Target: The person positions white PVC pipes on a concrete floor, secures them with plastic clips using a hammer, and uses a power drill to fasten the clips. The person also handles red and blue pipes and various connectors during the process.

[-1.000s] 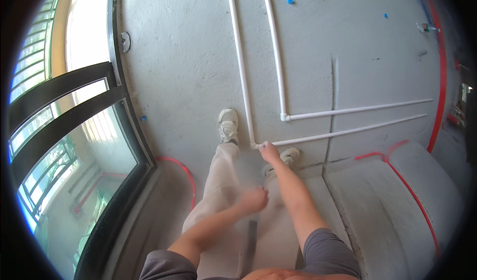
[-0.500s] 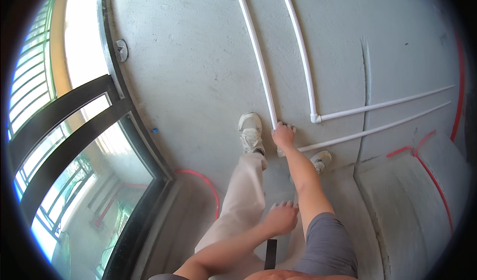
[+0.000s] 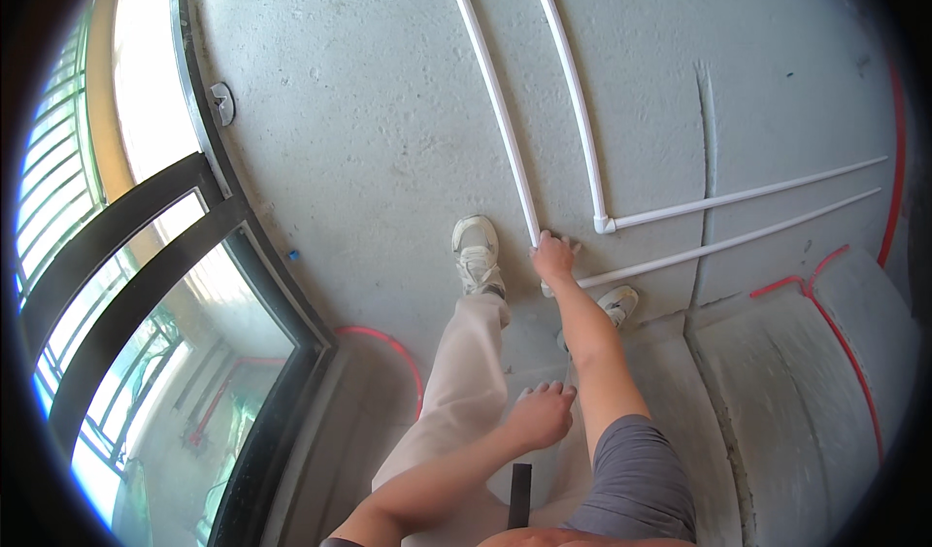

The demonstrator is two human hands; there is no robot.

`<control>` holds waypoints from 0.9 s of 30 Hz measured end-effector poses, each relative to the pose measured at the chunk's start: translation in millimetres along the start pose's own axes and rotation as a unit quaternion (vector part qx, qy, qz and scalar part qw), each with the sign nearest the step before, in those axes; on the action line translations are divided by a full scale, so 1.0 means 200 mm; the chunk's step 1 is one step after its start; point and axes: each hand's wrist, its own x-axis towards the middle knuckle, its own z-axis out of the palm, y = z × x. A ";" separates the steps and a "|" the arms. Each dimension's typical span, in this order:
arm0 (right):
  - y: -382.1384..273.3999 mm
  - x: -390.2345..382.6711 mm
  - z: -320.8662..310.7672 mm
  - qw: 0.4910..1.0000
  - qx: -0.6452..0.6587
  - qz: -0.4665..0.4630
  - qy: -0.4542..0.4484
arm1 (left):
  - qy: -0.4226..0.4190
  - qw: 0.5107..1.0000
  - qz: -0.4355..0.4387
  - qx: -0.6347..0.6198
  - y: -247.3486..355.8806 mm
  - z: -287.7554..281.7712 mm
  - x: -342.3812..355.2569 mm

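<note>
Floor [image 3: 349, 130] is spreading grey + rough round both hands; 1 dark groove [image 3: 706, 164] is running thru it, R of them. Glass [image 3: 194, 401] in a black frame [image 3: 218, 222] is standing well to their L, w/ a green grille [image 3: 60, 159] showing beyond. 4 white pipes [image 3: 499, 110] are lying on floor: 2 running fwd of R hand [image 3: 554, 258], 2 running off to its R. 2 elbows [image 3: 604, 225] are showing: 1 fwd + R of R hand, 1 just behind it. R hand is touching nr end of leftmost pipe, fingers bending over; can't tell if clamping. L hand [image 3: 544, 417] is hanging apart, nearer the body, fingers curling; can't tell if holding anything. 2 shoes [image 3: 476, 246] are flanking R hand. 2 blue bits [image 3: 294, 254] are lying far off, 1 each side.
</note>
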 end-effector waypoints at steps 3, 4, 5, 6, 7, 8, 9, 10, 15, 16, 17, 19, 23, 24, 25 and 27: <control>-0.01 0.03 0.05 1.000 0.017 -0.004 -0.019 | 0.019 1.000 -0.004 -0.013 0.00 0.00 0.01; -0.01 0.03 0.06 1.000 0.027 -0.016 -0.001 | 0.031 0.999 -0.004 -0.022 -0.01 0.00 0.01; -0.01 0.04 0.07 0.999 0.028 -0.018 0.007 | 0.029 0.999 -0.005 -0.022 -0.01 0.00 0.01; 0.00 0.04 0.08 0.999 0.029 -0.019 0.015 | 0.027 0.999 -0.005 -0.022 -0.01 0.00 0.01; 0.00 0.04 0.09 0.999 0.036 -0.018 0.020 | 0.025 0.999 -0.004 -0.023 -0.01 0.00 0.01; 0.01 0.04 0.09 0.999 0.042 -0.017 0.024 | 0.025 0.999 -0.005 -0.023 -0.01 -0.01 0.01; 0.01 0.04 0.09 0.998 0.047 -0.016 0.030 | 0.027 0.999 -0.005 -0.023 0.00 -0.01 0.01; 0.01 0.04 0.09 0.998 0.034 -0.026 0.035 | 0.031 0.999 -0.005 -0.022 0.00 -0.02 0.02; -0.02 0.02 -0.01 0.999 0.021 -0.036 -0.007 | 0.019 0.999 -0.026 -0.014 -0.01 0.00 0.04; -0.03 -0.01 -0.04 0.999 0.034 -0.036 -0.007 | 0.029 0.999 -0.021 -0.012 -0.02 0.02 0.05; -0.03 -0.03 -0.06 0.999 0.045 -0.027 -0.008 | 0.013 0.999 -0.040 -0.010 -0.04 0.04 0.06; -0.02 -0.14 -0.10 1.000 0.023 -0.006 -0.002 | 0.029 0.999 -0.043 -0.012 -0.08 0.10 0.09; 0.06 -0.54 -0.20 0.994 0.033 0.023 -0.104 | 0.042 0.998 -0.049 -0.010 -0.17 0.18 0.19; 0.12 -0.71 -0.21 0.992 0.046 0.017 -0.118 | 0.023 0.997 -0.075 0.000 -0.18 0.19 0.19; 0.15 -0.87 -0.26 0.982 0.063 0.062 -0.166 | 0.033 0.994 -0.105 -0.007 -0.17 0.20 0.17; 0.24 -1.23 -0.40 0.977 0.109 0.095 -0.156 | 0.116 0.986 -0.123 -0.001 -0.11 0.21 0.10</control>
